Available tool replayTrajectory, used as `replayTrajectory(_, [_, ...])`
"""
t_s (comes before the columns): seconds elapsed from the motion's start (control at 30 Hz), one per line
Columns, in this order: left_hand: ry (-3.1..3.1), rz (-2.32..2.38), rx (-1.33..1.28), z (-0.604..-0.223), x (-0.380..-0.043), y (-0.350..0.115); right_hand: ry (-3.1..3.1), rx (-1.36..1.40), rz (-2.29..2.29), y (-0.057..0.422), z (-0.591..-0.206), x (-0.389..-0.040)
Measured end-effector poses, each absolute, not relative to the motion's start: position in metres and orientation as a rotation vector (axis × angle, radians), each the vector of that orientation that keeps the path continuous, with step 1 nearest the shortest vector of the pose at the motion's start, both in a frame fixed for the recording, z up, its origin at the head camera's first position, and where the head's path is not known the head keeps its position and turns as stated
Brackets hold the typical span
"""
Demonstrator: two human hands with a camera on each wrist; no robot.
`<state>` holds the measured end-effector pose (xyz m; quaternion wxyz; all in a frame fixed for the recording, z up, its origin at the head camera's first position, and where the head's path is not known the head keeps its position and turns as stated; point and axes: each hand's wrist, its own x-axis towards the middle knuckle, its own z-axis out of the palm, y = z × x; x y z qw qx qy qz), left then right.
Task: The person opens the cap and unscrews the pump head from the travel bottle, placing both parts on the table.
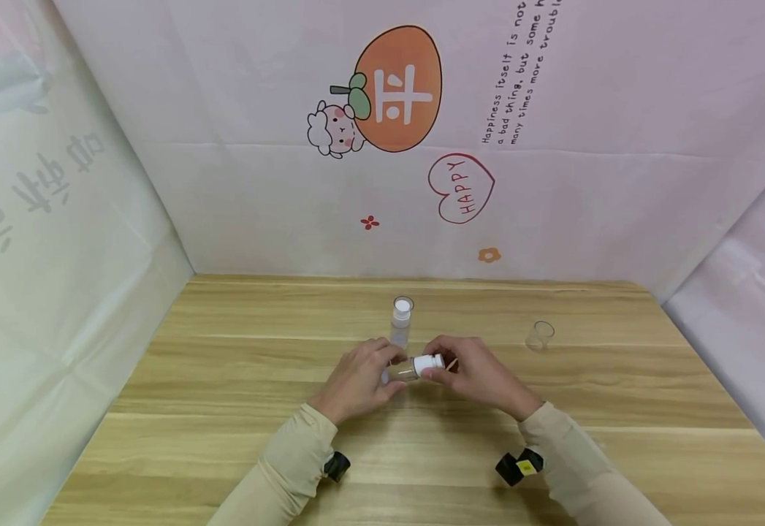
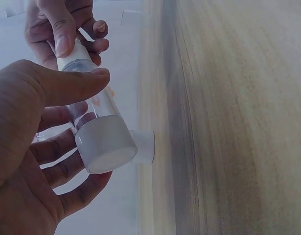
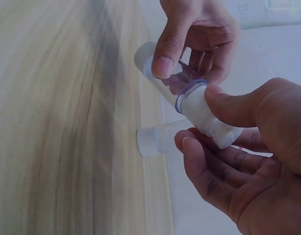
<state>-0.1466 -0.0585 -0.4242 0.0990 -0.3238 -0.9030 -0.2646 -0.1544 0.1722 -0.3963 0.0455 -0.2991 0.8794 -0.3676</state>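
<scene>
A clear pump bottle [image 2: 104, 142] with a white base lies tilted between both hands above the table. My left hand [image 1: 362, 376] grips its transparent body, thumb across the near side in the left wrist view. At the other end, my right hand [image 1: 477, 372] pinches the white pump head [image 3: 201, 110] between thumb and fingers. A bluish clear ring circles the joint between head and body. Just behind the hands stands a second pump bottle [image 1: 401, 321], upright, with a clear cover over its white top; the left fingers overlap its lower part in the head view.
A loose clear cap [image 1: 541, 335] stands on the wooden table [image 1: 224, 409] to the right of the hands. White printed sheets [image 1: 257, 212] hang behind the table's back edge and along both sides. Each wrist wears a dark camera [image 1: 337, 466].
</scene>
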Motion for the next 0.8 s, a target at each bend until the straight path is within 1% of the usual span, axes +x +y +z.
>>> replayTrajectory(0.33, [-2.699, -0.789, -0.976, -0.4225, -0.1461, -0.0595, 2.731, -0.89, -1.115, 0.1692, -0.3986, -0.1519])
replayTrajectory(0.8, [-2.743, -0.9, -0.981, -0.4228, -0.1469, -0.0631, 2.741, -0.953, -1.124, 0.1681, -0.4002, -0.1503])
